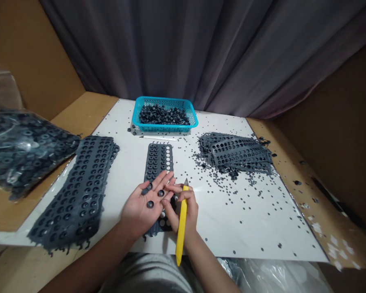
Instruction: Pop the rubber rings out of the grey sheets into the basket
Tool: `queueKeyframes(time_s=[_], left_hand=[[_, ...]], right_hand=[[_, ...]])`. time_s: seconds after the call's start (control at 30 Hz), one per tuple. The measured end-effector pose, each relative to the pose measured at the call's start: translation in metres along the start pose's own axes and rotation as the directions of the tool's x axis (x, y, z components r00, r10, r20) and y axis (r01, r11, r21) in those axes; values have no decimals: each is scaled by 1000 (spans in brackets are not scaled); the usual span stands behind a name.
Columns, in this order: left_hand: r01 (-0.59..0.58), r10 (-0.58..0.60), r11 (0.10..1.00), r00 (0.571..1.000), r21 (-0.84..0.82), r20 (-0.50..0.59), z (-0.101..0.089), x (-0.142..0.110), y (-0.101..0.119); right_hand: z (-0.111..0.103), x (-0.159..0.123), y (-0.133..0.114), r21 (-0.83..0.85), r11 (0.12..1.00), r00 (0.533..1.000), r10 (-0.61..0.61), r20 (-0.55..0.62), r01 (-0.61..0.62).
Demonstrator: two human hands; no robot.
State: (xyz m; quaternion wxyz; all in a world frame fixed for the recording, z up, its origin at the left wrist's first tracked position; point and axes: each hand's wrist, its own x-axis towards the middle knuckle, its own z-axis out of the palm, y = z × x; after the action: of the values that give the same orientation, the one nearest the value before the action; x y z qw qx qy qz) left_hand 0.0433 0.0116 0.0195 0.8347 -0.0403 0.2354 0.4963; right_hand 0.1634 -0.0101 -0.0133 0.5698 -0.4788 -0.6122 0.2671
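My left hand [140, 209] is palm up and cupped, holding several small black rubber grommets [150, 204] on the palm and by the thumb. My right hand [186, 211] is closed round a yellow craft knife [182, 228], its grey pointed tip facing away from me. The right fingertips touch the fingers of the left hand; whether they pinch a grommet is hidden. Beneath both hands lies a black rubber sheet of grommets [154, 158]. Along its right column, round holes show white, and more holes show near its lower end, partly covered by my hands.
Behind stands a blue basket [165, 129] of loose grommets, with a white pen-like tool [158, 138] before it. Stacked grommet sheets [76, 183] and a clear bag [27, 150] of grommets lie left. Punched sheets [238, 152] lie right among scattered black bits [219, 183].
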Motion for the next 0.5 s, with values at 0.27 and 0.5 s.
queueKeyframes(time_s=[0.27,0.5], left_hand=[[-48,29,996,971,-76,-238,12,1,3],[-61,48,998,931,-24,-363,29,-2,22]], right_hand=[[-1,0,-5,28,999,999,-26,-35,27],[-5,-1,-5,11,998,997,-68,-31,68]])
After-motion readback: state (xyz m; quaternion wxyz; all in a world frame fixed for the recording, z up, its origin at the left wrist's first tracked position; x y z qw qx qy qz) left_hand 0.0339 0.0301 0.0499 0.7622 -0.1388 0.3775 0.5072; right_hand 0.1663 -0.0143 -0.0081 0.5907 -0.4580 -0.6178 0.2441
